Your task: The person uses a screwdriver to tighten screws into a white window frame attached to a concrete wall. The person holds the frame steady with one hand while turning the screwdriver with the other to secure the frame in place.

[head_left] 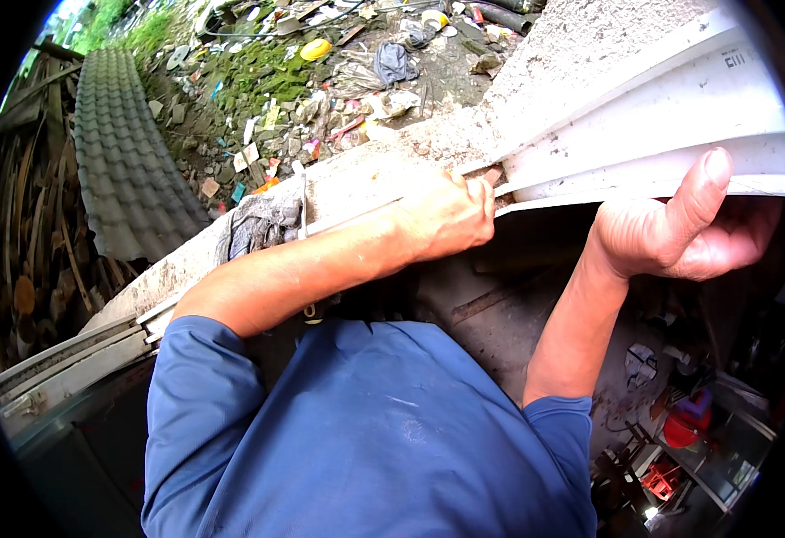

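My left hand [451, 212] is closed over the edge of a narrow white rail [363, 213] running along a rough, pale concrete ledge [383, 157]. At the upper right, my right hand [666, 233] is at the lower edge of a long white ribbed panel [634, 125], its thumb raised apart from the curled fingers, which are partly shadowed beneath the panel. A dark grey crumpled cloth [253, 229] lies on the ledge behind my left forearm, beside a short white upright piece [303, 188].
A littered, mossy slope [276, 90] lies beyond the ledge. Grey corrugated roof sheeting [132, 152] and a woodpile [25, 251] stand at left. A metal track [69, 372] runs at lower left. Below right, in shadow, are red objects [684, 426] and assorted clutter around a glass-topped frame [724, 471].
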Demonstrator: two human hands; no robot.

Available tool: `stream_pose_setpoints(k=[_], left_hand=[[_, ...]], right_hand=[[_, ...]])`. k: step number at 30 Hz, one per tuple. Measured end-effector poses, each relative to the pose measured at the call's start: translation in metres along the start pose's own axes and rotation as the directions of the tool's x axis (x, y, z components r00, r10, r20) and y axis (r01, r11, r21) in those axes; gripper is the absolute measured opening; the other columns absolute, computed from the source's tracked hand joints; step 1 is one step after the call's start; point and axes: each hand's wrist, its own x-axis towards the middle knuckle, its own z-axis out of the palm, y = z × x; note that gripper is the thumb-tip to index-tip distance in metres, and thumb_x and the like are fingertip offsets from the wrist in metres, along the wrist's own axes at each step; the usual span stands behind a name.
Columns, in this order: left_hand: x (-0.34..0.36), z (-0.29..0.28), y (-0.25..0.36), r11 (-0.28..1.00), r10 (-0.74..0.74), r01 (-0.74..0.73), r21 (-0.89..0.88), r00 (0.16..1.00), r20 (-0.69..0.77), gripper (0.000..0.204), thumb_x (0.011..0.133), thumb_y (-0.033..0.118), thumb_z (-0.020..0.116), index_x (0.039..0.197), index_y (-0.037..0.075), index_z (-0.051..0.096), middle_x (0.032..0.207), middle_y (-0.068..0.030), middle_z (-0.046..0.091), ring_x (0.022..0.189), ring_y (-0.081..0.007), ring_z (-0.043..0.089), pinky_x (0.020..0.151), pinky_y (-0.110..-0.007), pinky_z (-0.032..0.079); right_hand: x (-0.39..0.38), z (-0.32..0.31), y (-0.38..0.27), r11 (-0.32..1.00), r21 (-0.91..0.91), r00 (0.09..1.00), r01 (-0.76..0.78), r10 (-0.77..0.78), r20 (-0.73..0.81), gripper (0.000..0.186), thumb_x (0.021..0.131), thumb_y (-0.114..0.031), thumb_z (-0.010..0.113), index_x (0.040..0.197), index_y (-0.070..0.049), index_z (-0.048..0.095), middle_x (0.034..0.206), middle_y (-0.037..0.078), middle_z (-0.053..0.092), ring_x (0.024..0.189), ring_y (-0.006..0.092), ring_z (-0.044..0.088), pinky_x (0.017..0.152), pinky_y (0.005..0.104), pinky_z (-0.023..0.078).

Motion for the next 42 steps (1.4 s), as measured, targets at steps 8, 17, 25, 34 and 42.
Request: stream_pose_setpoints(k=[8,17,25,34,42], left_hand=[[0.012,-0.005,0.003,0.988,0.155,-0.155,-0.008,0.984,0.083,0.038,0.084,0.010,0.062,0.108,-0.018,0.069,0.076,-0.0170,0.069,0.064,-0.0235,0.073,0.051,-0.041,0.057],[-0.002,0.004,-0.018,0.987,0.044,-0.052,-0.153,0.998,-0.054,0.036,0.085,0.014,0.063,0.111,-0.011,0.069,0.072,-0.0069,0.063,0.060,-0.0215,0.069,0.050,-0.034,0.053],[-0.005,0.006,-0.019,0.981,0.124,-0.131,-0.146,0.991,-0.055,0.039,0.084,0.014,0.064,0.114,-0.012,0.069,0.079,-0.0110,0.067,0.067,-0.0227,0.070,0.058,-0.036,0.055],[-0.013,0.005,-0.024,0.989,0.114,-0.112,-0.098,0.993,0.014,0.058,0.087,0.020,0.061,0.139,-0.005,0.059,0.084,-0.0013,0.059,0.076,-0.0163,0.062,0.062,-0.031,0.050],[-0.007,0.011,-0.026,0.978,0.123,-0.121,-0.170,0.992,0.002,0.050,0.089,0.018,0.060,0.135,-0.002,0.061,0.084,-0.0021,0.060,0.075,-0.0187,0.065,0.062,-0.033,0.052]], right_hand=[[0.001,0.003,-0.001,1.000,0.010,1.000,0.007,-0.007,-0.002,0.068,0.087,-0.017,0.080,0.137,0.011,0.044,0.127,0.031,0.059,0.114,0.0338,0.062,0.099,0.0450,0.053],[0.002,-0.003,0.005,0.998,0.054,1.000,0.025,-0.026,0.015,0.065,0.087,-0.013,0.078,0.138,0.011,0.045,0.129,0.031,0.059,0.116,0.0338,0.062,0.100,0.0460,0.052],[0.000,0.000,-0.002,1.000,0.009,1.000,-0.018,0.018,-0.003,0.065,0.087,-0.014,0.079,0.137,0.011,0.045,0.128,0.030,0.059,0.116,0.0330,0.061,0.100,0.0451,0.052],[0.001,-0.003,0.000,1.000,-0.009,1.000,-0.001,0.001,0.020,0.067,0.087,-0.015,0.079,0.138,0.010,0.044,0.129,0.029,0.059,0.116,0.0333,0.061,0.100,0.0459,0.053],[0.001,0.000,-0.001,1.000,0.009,1.000,0.014,-0.015,0.006,0.068,0.086,-0.015,0.079,0.137,0.012,0.043,0.127,0.029,0.061,0.113,0.0336,0.063,0.097,0.0465,0.056]])
